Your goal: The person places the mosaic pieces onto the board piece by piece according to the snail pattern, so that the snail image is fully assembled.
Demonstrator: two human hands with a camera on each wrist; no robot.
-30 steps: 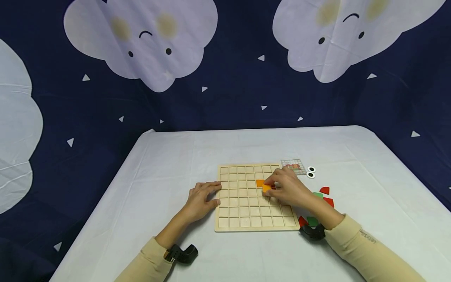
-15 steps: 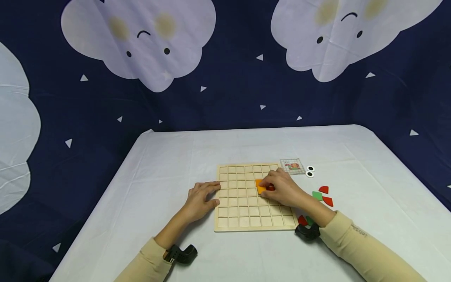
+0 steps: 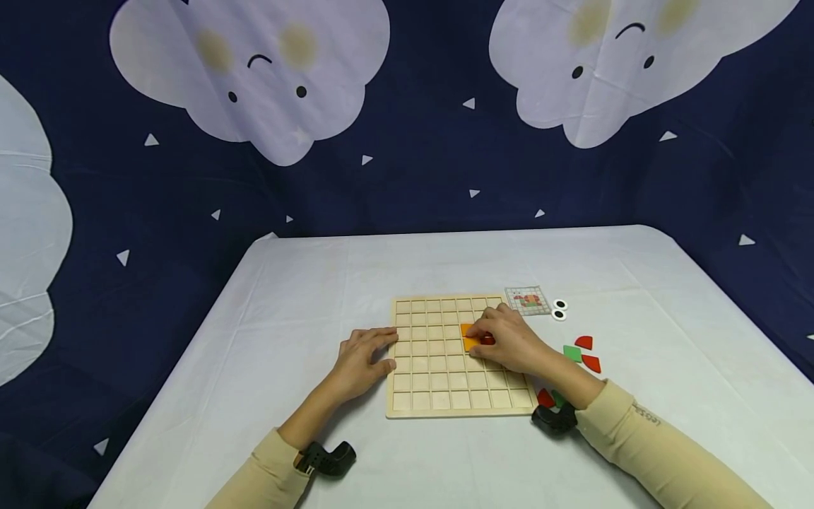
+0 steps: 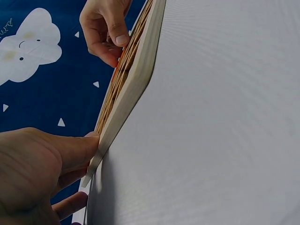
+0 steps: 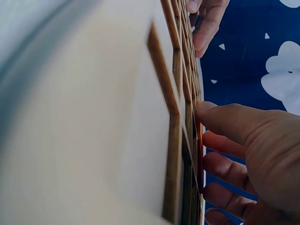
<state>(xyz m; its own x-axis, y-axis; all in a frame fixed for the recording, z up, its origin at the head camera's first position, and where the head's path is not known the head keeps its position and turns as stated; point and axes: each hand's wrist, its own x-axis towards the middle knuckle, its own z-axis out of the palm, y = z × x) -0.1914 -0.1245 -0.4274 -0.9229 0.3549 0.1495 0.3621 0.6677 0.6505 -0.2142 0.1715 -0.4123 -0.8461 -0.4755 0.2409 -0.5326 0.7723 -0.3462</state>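
A wooden grid board (image 3: pixel 439 401) lies on the white-covered table. My left hand (image 3: pixel 364 362) rests at its left edge, thumb and fingertips touching the rim; in the left wrist view the thumb lies along the board's side. Over the right half of the board, my right hand (image 3: pixel 514 341) pinches an orange square tile (image 3: pixel 470 343) between thumb and fingers, low in a grid cell. Another orange tile (image 3: pixel 466 329) sits in the cell just behind it. Under the right palm shows a red piece (image 3: pixel 487 339), partly hidden by the fingers.
A small printed pattern card (image 3: pixel 528 301) lies at the board's back right corner, beside two eye discs (image 3: pixel 559 309). Right of the board are red quarter-round pieces (image 3: pixel 584 343) and a green tile (image 3: pixel 572 353). Another red piece (image 3: pixel 545 398) lies near the right wrist camera (image 3: pixel 555 419).
The right hand has moved slightly left and lowered the orange tile from a tilted position into a cell in front of the other orange tile. The left hand stays at the board's edge.
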